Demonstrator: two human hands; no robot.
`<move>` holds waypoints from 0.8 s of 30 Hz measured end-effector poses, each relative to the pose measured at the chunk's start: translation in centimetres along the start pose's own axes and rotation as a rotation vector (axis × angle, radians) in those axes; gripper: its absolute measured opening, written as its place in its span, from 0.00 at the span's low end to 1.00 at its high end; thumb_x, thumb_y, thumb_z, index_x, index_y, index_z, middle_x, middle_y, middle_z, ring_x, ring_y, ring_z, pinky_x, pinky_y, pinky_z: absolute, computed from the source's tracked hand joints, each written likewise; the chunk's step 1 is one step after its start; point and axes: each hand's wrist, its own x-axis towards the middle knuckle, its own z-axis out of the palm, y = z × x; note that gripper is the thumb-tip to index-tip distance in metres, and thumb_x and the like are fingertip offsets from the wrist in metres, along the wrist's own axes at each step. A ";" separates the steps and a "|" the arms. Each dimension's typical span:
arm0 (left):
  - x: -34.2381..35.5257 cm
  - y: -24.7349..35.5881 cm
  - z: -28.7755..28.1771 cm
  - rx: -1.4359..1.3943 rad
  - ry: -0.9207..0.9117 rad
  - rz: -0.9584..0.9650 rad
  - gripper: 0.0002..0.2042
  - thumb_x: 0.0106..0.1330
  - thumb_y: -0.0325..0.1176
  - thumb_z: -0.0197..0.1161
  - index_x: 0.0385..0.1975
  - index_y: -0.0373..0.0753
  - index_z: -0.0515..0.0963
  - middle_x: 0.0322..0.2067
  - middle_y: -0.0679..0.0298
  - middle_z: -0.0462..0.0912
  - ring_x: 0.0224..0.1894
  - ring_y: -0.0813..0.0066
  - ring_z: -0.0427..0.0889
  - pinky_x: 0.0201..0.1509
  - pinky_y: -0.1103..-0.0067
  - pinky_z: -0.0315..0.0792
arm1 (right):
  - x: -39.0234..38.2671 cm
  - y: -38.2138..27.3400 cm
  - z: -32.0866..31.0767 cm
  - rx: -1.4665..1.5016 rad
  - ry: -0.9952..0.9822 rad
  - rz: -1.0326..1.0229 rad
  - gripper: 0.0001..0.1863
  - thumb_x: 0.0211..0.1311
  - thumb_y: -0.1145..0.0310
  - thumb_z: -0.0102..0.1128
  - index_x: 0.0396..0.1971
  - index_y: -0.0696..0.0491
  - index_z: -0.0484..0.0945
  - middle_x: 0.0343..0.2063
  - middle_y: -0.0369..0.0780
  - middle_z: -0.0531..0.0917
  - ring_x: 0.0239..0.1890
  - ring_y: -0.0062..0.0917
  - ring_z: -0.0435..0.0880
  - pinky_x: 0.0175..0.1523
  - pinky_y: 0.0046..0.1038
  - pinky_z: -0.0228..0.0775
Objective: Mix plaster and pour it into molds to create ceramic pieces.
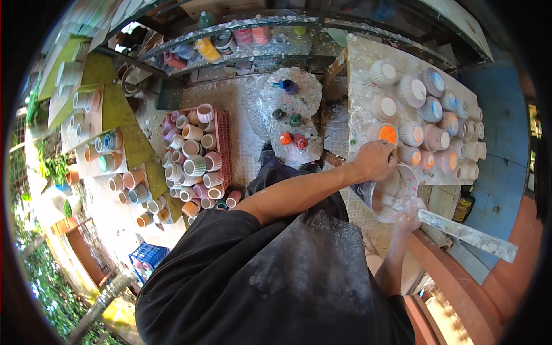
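Observation:
My left arm reaches across in front of me. Its hand (376, 161) is closed at the upper rim of a paint-smeared bucket (359, 194), which is tilted with its mouth toward the right. My right hand (408, 213) is wrapped round a flat, paint-crusted stick (466, 232). One end of the stick lies inside the bucket mouth, and the other sticks out to the right. Pale coating covers the bucket's inner wall. Just beyond my left hand, a pot with an orange base (388, 133) stands upside down on the worktable (368, 63).
Several upturned ribbed pots (411, 91) cover the worktable. A red crate (226, 144) on the left is piled with pots. Paint containers (295, 119) stand on a spattered surface ahead. Shelves with pots line the far left, near a blue crate (148, 259).

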 end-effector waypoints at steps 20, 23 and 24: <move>0.2 0.5 -0.8 0.021 -0.037 0.018 0.11 0.52 0.35 0.52 0.23 0.33 0.75 0.27 0.48 0.77 0.31 0.48 0.77 0.38 0.62 0.71 | 4.5 1.1 4.0 -0.837 0.118 -0.383 0.07 0.57 0.72 0.49 0.20 0.55 0.70 0.19 0.34 0.71 0.20 0.20 0.68 0.27 0.25 0.65; 0.3 0.0 -0.5 0.030 -0.044 0.028 0.11 0.52 0.35 0.52 0.23 0.32 0.75 0.27 0.47 0.77 0.32 0.49 0.77 0.39 0.62 0.71 | 2.6 -0.4 9.4 -0.443 0.023 -0.348 0.06 0.55 0.73 0.50 0.21 0.55 0.70 0.19 0.34 0.71 0.21 0.19 0.69 0.27 0.25 0.65; 0.1 0.0 -0.4 0.027 -0.045 0.023 0.11 0.52 0.35 0.52 0.23 0.32 0.75 0.28 0.47 0.77 0.32 0.49 0.77 0.39 0.62 0.71 | 1.7 -1.3 10.7 0.063 0.016 -0.064 0.05 0.55 0.74 0.50 0.20 0.55 0.69 0.19 0.34 0.71 0.22 0.19 0.69 0.27 0.24 0.65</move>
